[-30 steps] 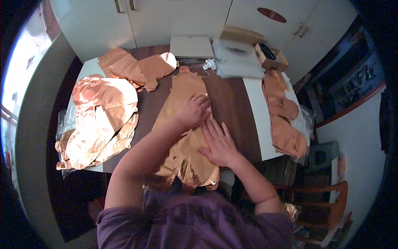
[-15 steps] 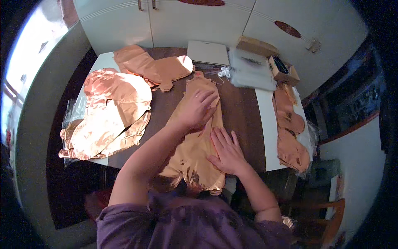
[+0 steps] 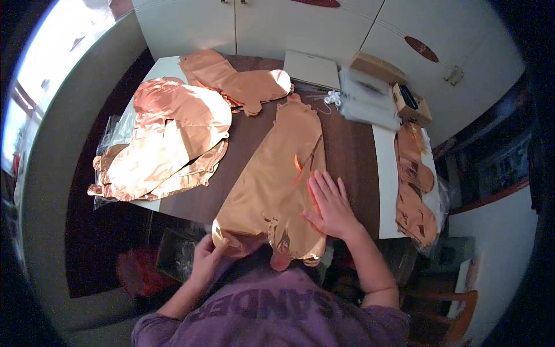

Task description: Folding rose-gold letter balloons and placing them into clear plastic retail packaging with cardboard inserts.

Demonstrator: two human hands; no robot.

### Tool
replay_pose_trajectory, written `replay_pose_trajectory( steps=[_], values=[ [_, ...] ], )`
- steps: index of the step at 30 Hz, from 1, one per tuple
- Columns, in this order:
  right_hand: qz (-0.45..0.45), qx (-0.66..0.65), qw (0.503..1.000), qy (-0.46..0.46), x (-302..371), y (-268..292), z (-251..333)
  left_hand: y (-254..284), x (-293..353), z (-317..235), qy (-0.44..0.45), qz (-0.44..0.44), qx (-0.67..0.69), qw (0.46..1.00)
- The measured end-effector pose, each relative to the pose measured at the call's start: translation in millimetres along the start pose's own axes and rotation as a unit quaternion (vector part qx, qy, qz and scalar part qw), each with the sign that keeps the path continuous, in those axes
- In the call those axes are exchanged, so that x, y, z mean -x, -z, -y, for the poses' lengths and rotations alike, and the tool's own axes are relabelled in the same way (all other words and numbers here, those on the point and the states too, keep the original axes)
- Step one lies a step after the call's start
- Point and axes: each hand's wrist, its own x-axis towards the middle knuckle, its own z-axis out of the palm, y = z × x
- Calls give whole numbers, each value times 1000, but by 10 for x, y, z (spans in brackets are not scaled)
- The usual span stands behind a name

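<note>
A flat, uninflated rose-gold foil balloon lies lengthwise in the middle of the dark table, its near end hanging over the front edge. Fingers closed, my left hand pinches its lower left corner just off the table edge. My right hand rests flat on its right side, fingers stretched out. An orange-red strip shows by the right fingertips, along a fold in the foil. Several more flat foil balloons are piled at the left. Another foil balloon lies at the back left.
On the right edge lie folded foil balloons over clear plastic. At the back are a white flat box, small white spools, a stack of clear bags and a small open carton. White cabinets stand behind the table.
My left hand has moved from the upper part of the balloon down to its near left corner and gripped it. My right hand stays flat on the foil. The view has shifted slightly.
</note>
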Motion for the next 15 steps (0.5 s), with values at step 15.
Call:
replay_pose_trajectory(
  steps=[15],
  values=[
    [5, 10, 1000, -1, 6, -14, -42, -637, -1144, -617, -378, 135, -292, 868]
  ],
)
